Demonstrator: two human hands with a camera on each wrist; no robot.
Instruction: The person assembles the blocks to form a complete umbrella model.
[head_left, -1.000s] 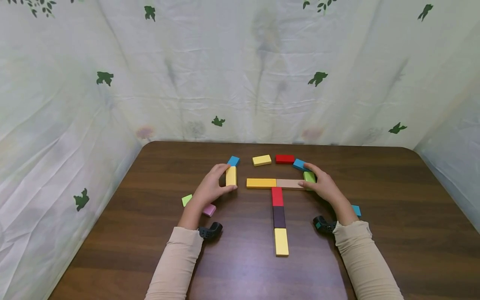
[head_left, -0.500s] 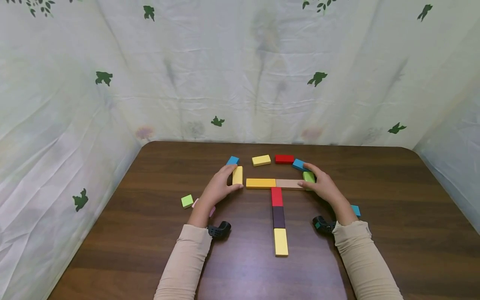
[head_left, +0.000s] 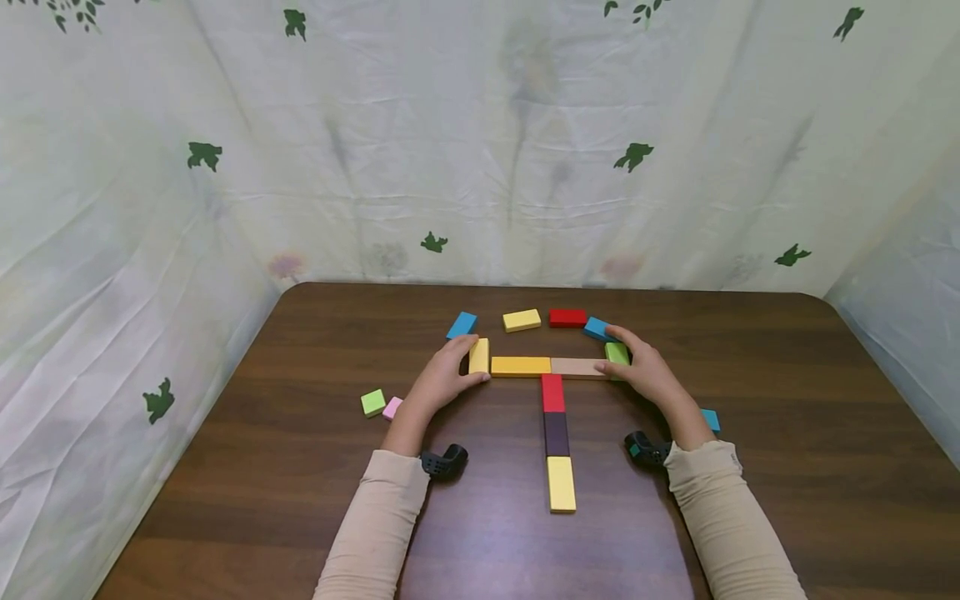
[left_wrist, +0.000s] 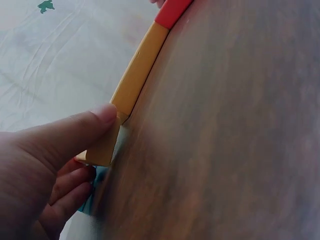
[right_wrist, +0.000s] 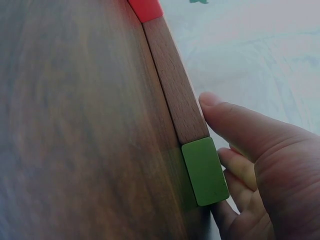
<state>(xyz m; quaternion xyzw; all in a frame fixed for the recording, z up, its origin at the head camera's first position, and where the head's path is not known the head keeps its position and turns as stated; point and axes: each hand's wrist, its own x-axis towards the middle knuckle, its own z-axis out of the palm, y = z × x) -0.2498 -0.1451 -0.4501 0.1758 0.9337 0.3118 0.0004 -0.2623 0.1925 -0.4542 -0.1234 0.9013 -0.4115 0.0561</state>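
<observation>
My left hand [head_left: 442, 377] pinches a light yellow block [head_left: 479, 356] between thumb and fingers. The block stands just left of a golden-yellow block [head_left: 521, 367]; in the left wrist view their ends meet or nearly meet. My right hand [head_left: 647, 372] curls round a green block [head_left: 617, 353] at the row's other end. Its thumb lies over the tan block [right_wrist: 175, 82], and its fingers reach behind the green block. Below the row's middle, a red block [head_left: 552, 392], a dark purple block [head_left: 556, 434] and a yellow block [head_left: 561, 484] form a stem.
Behind the row lie a blue block [head_left: 461, 325], a yellow block [head_left: 521, 321], a red block [head_left: 567, 318] and another blue block [head_left: 597, 328]. A lime block [head_left: 372, 402] and a pink block [head_left: 392, 407] lie left. One more blue block [head_left: 710, 420] is beside my right wrist.
My left hand has carried the light yellow block to the right, up beside the golden-yellow one. The pink block by my left forearm shows differently. My right hand stays put.
</observation>
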